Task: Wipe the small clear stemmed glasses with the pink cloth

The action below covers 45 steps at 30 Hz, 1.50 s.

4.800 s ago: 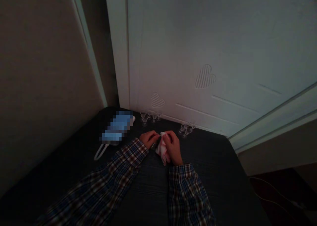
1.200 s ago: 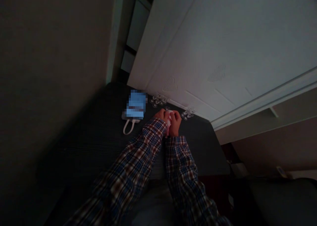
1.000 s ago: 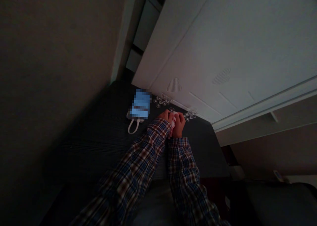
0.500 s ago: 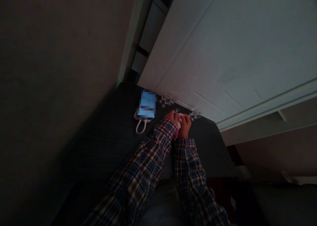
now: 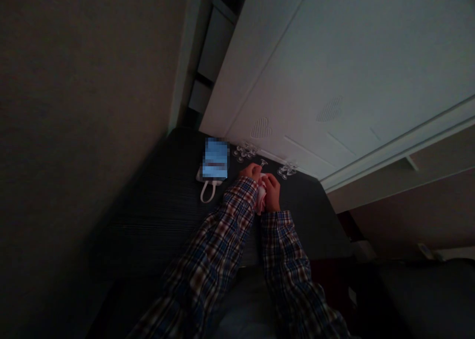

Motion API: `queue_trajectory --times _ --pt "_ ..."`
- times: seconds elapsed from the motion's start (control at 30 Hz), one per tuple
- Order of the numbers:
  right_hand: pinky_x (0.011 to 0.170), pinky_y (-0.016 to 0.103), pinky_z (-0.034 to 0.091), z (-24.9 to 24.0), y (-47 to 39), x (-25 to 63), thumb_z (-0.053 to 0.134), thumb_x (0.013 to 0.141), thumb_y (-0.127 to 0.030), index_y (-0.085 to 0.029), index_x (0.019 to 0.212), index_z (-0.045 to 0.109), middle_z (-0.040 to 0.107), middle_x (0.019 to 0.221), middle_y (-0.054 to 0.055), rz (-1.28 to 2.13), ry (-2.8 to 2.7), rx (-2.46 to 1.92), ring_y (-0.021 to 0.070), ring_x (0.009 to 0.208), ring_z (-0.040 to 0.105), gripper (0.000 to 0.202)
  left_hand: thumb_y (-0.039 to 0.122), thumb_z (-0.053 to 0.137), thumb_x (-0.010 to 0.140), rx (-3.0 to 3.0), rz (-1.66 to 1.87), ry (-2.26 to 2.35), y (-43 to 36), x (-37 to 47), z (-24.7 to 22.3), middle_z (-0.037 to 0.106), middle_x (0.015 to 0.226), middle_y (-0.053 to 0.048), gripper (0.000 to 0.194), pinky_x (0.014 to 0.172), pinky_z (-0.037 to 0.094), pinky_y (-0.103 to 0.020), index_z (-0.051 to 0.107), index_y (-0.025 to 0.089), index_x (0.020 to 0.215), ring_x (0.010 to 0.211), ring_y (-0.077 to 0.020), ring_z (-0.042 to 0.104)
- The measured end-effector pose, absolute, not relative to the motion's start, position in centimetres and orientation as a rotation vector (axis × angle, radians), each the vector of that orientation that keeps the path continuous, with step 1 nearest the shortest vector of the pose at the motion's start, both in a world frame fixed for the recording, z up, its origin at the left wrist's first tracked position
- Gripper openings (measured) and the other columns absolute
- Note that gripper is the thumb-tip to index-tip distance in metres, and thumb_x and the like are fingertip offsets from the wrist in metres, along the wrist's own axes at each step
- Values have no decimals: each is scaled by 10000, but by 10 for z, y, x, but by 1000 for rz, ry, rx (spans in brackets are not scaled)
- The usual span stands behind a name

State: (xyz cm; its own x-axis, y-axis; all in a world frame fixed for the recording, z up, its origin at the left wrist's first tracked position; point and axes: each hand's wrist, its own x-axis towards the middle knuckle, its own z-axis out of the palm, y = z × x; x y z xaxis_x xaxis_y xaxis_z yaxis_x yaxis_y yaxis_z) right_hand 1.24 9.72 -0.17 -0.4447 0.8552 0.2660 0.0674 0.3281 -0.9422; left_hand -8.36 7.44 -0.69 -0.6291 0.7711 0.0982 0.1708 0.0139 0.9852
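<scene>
My left hand (image 5: 251,171) and my right hand (image 5: 273,192) are close together over a dark tabletop. Between them is a crumpled pink and white cloth (image 5: 261,194), gripped by the curled fingers of my right hand. My left fingers are closed at the cloth's upper end; whether they also pinch a small piece is hidden. Just beyond the fingertips shows one small clear piece with a round, disc-like end (image 5: 263,163). Similar clear pieces form a cluster (image 5: 245,152) to the left and a smaller cluster (image 5: 287,169) to the right.
A phone-shaped item with a blurred blue screen (image 5: 215,160) stands left of my hands, with a pale loop strap (image 5: 208,192) at its base. A white panel with embossed hearts (image 5: 297,81) rises behind the dark tabletop (image 5: 156,210). A wall (image 5: 92,81) is at the left.
My hands have drawn slightly apart, and more of the cloth shows between them. The clear piece beyond the fingertips is more visible. The whole view has shifted a little.
</scene>
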Motion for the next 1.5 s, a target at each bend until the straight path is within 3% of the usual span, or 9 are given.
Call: queue_trajectory --times 0.23,0.47,0.7,1.03,1.5 --pt "563 203 363 -4 104 16 498 707 -376 -157 746 516 506 653 -33 1204 -1654 -844 82 601 453 223 368 542 727 977 1727 1763 78 -81 -8 652 802 -23 237 669 442 -189 620 166 822 751 -110 584" --pt "591 213 374 -5 103 15 492 715 -392 -152 749 527 538 677 -19 1204 -1696 -846 91 625 474 246 328 597 688 976 1695 1763 75 -81 -6 644 804 -8 208 661 443 -202 606 181 835 732 -105 579" --pt "572 210 368 -4 101 14 511 697 -371 -150 754 541 532 670 -19 1200 -1687 -848 89 610 462 230 257 654 624 1052 1717 1824 82 -81 -11 609 873 -27 257 754 434 -217 593 160 854 812 -111 542" --pt "572 214 374 -7 104 16 470 716 -370 -155 747 510 519 688 -13 1157 -1628 -862 88 611 457 222 372 613 667 1052 1624 1898 77 -78 -8 574 832 -50 267 702 437 -217 657 191 859 761 -129 539" --pt "572 204 348 -9 107 17 496 703 -374 -146 708 537 506 655 -28 1080 -1680 -873 82 611 432 231 293 452 793 1031 1455 1941 71 -81 -2 648 842 -38 193 646 418 -222 596 194 874 757 -134 578"
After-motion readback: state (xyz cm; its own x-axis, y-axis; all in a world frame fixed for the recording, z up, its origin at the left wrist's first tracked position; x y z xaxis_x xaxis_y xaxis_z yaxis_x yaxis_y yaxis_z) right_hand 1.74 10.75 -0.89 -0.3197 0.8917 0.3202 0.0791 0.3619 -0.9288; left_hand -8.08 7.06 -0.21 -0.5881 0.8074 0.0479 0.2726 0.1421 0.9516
